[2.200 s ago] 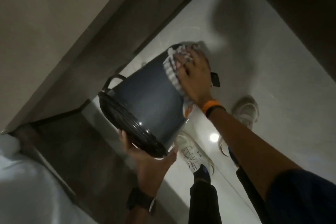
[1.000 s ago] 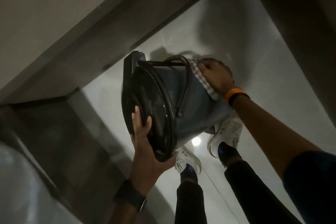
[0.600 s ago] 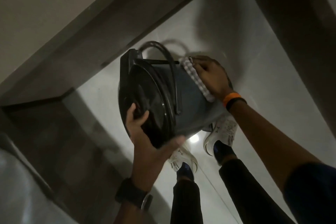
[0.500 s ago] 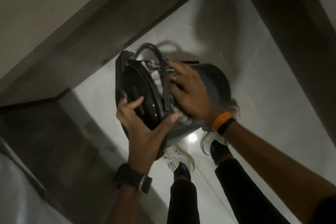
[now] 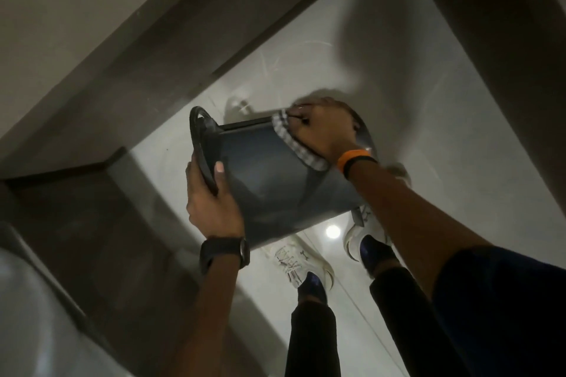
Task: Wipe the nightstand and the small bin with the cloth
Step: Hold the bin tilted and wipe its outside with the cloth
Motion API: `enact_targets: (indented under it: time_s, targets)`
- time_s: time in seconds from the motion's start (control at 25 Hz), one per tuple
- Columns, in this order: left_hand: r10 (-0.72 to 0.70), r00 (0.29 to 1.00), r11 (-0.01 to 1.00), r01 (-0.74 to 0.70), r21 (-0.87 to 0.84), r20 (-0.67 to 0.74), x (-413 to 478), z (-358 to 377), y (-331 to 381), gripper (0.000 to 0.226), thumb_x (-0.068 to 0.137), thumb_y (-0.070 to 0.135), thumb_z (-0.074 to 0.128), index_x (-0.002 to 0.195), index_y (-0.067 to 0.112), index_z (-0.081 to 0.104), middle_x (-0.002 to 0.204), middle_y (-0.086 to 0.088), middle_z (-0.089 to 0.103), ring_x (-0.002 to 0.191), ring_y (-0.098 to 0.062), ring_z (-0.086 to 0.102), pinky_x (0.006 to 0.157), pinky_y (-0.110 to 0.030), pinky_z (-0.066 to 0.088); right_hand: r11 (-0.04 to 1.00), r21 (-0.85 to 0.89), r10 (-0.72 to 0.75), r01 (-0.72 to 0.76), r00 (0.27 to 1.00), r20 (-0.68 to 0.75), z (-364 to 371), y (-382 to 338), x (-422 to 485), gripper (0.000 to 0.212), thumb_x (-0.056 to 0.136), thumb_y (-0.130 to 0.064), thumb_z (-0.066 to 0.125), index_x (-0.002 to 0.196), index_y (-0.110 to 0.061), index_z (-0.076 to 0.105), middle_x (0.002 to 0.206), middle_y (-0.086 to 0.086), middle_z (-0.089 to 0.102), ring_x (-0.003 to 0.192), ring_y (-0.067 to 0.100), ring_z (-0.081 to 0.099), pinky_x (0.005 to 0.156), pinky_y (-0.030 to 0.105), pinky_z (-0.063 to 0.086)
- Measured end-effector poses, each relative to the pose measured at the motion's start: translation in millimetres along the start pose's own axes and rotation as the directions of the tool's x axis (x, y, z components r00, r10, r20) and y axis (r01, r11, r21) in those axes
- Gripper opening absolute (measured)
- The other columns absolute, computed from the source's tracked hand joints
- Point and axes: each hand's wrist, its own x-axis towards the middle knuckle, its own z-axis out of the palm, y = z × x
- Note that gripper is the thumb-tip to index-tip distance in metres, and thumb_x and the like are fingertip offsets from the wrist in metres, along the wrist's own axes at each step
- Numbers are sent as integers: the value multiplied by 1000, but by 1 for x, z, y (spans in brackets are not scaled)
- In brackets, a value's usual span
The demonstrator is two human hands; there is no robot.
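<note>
Two hands carry the small bin (image 5: pixel 275 180) in mid-air above the floor (image 5: pixel 459 131), tipped on its side; it looks light, stiff and smooth, likely slippery; your left hand (image 5: pixel 211 202) grips the rim end, the surest hold; your right hand (image 5: pixel 321 128) presses the checked cloth (image 5: pixel 294 144) flat against the bin's wall; open room lies rightward, dark furniture (image 5: pixel 92 239) crowds your left.

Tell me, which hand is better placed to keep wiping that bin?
The right hand, probably: it presses the checked cloth flat against the side of the bin. The left hand is busy gripping the bin's lidded end, holding it tilted in the air.
</note>
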Motion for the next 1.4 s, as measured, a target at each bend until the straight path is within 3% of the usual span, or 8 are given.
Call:
enact_targets:
  time_s: [0.28, 0.4, 0.48, 0.72, 0.84, 1.0, 1.28, 1.4]
  targets:
    - [139, 990, 990, -140, -16, -34, -17, -18, 22, 53, 103, 35, 52, 152, 20, 40, 151, -10, 55, 140, -34, 49, 112, -53, 43, 886, 140, -429, 442, 896, -110, 9, -42, -36, 40, 103, -36, 47, 137, -28, 67, 155, 1, 59, 145, 25, 54, 118, 37, 37]
    - [84, 996, 996, -85, -35, -43, -37, -22, 42, 51, 102, 32, 53, 147, 9, 44, 150, -18, 53, 139, -40, 48, 111, -60, 39, 968, 248, 62, -40, 995, -81, -1, 38, -47, 43, 105, -31, 43, 142, -21, 63, 159, 5, 55, 150, 27, 48, 125, 35, 34]
    - [81, 995, 996, -83, -24, -64, -53, -15, 62, 46, 101, 26, 56, 141, 6, 48, 151, -19, 52, 141, -41, 45, 114, -62, 33, 876, 356, 354, -325, 935, -18, 1, 56, -57, 49, 104, -30, 38, 145, -15, 61, 161, 7, 52, 151, 30, 47, 128, 39, 35]
    - [-92, 995, 981, 83, -173, -44, -24, -4, 112, 37, 98, 26, 59, 134, 17, 55, 141, -7, 62, 136, -31, 53, 112, -61, 38, 877, 389, -177, 282, 943, -283, 45, -28, -131, 52, 106, -37, 44, 157, -43, 36, 175, -12, 20, 165, 17, 15, 137, 45, 10]
    - [81, 978, 984, -48, -171, 193, 7, -18, 106, 65, 80, 44, 72, 138, 18, 55, 141, -4, 62, 133, -25, 56, 112, -52, 44, 852, 519, 265, -64, 909, -323, 35, 24, -81, 48, 100, -27, 45, 146, -30, 56, 165, 1, 45, 156, 18, 36, 135, 35, 21]
    - [497, 699, 744, -648, 161, 515, -16, -33, 54, 96, 79, 49, 74, 158, 31, 22, 171, -3, 8, 158, -33, 2, 116, -72, 24, 726, 613, 465, -313, 880, -101, -12, 84, -16, 35, 104, -23, 52, 134, -21, 70, 151, 2, 63, 145, 23, 55, 127, 37, 38]
    - [421, 884, 871, -456, 183, 201, -46, 14, 96, 74, 95, 58, 42, 157, 18, 30, 168, -12, 23, 154, -40, 18, 117, -67, 28, 748, 565, -84, 349, 894, -440, 11, 0, -96, 45, 107, -26, 43, 151, -35, 48, 169, -10, 35, 160, 23, 32, 129, 66, 26]
    - [451, 846, 863, -495, 105, 285, -54, 12, 91, 100, 75, 57, 67, 158, 24, 21, 170, -12, 7, 156, -39, 5, 116, -73, 22, 613, 790, 382, -4, 877, -292, 0, 62, -59, 40, 107, -10, 43, 140, -24, 60, 160, 10, 51, 153, 34, 44, 130, 58, 30]
